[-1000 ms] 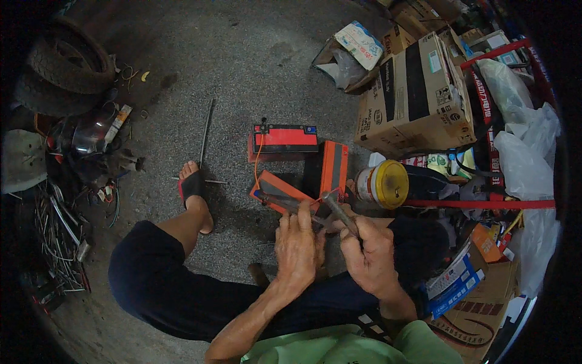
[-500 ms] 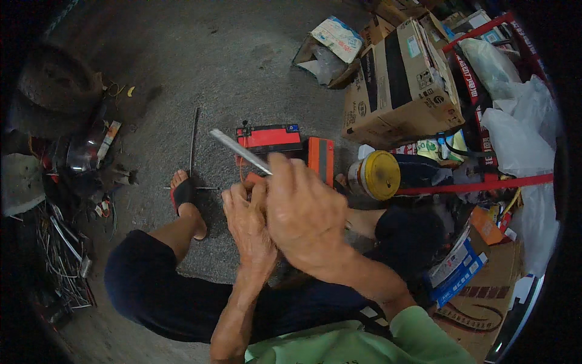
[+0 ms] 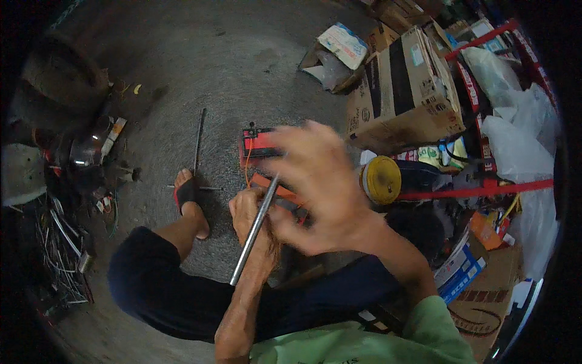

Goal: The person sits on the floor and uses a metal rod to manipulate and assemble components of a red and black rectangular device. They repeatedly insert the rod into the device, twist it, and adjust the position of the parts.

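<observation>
My right hand (image 3: 321, 188) is smeared by motion, its fingers curving over a bare metal rod (image 3: 251, 242). The rod slants down to the left across my left wrist, its upper end by the right fingers. Closed just beside it is my left hand (image 3: 247, 212), with curled fingers whose contents are hidden. An orange piece (image 3: 273, 185) shows past the left fingers, partly covered by my right hand. Farther out lies a red and black battery (image 3: 257, 144), also partly covered. A thin orange wire (image 3: 248, 161) runs from it toward my left hand.
A long thin bar (image 3: 199, 139) lies on the floor near my foot (image 3: 187, 191). Right of my hands stands a tub with a yellow lid (image 3: 382, 180); cardboard boxes (image 3: 403, 91) and plastic bags (image 3: 521, 127) crowd behind it. Loose wires (image 3: 60, 249) are heaped at the left.
The metal rod has swung from pointing away up-left to pointing down-left toward my lap. My right hand has loosened from a fist and shifted right. My left hand stays nearly in place.
</observation>
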Motion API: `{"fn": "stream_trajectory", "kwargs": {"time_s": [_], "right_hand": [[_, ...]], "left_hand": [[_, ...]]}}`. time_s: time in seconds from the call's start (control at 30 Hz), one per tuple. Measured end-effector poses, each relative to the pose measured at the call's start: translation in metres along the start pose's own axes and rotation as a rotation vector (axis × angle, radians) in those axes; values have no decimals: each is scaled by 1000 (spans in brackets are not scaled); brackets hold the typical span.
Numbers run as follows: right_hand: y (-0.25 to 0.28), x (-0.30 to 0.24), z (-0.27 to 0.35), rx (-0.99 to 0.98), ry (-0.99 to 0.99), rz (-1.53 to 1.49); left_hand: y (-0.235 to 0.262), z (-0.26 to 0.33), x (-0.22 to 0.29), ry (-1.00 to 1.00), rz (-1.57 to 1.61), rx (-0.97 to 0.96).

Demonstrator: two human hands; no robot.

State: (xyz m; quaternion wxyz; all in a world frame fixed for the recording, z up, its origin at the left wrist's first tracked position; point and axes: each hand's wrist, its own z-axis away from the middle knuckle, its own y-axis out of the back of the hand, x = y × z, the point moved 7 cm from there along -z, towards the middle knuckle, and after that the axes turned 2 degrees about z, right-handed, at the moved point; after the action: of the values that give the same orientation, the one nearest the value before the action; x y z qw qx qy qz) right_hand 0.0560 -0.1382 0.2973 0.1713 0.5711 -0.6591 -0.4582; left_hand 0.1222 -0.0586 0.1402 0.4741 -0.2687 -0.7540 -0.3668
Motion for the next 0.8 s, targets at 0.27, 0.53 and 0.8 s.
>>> {"fn": "stream_trajectory", "kwargs": {"time_s": [0.27, 0.53, 0.8], "right_hand": [[-10, 84, 9, -653, -752, -75], [-16, -92, 48, -1255, 286, -425], [25, 23, -18, -789, -43, 423]], "left_hand": [[-14, -14, 33, -173, -15, -53], [-32, -10, 36, -281, -72, -91], [-11, -17, 25, -157, -27, -32]]}}
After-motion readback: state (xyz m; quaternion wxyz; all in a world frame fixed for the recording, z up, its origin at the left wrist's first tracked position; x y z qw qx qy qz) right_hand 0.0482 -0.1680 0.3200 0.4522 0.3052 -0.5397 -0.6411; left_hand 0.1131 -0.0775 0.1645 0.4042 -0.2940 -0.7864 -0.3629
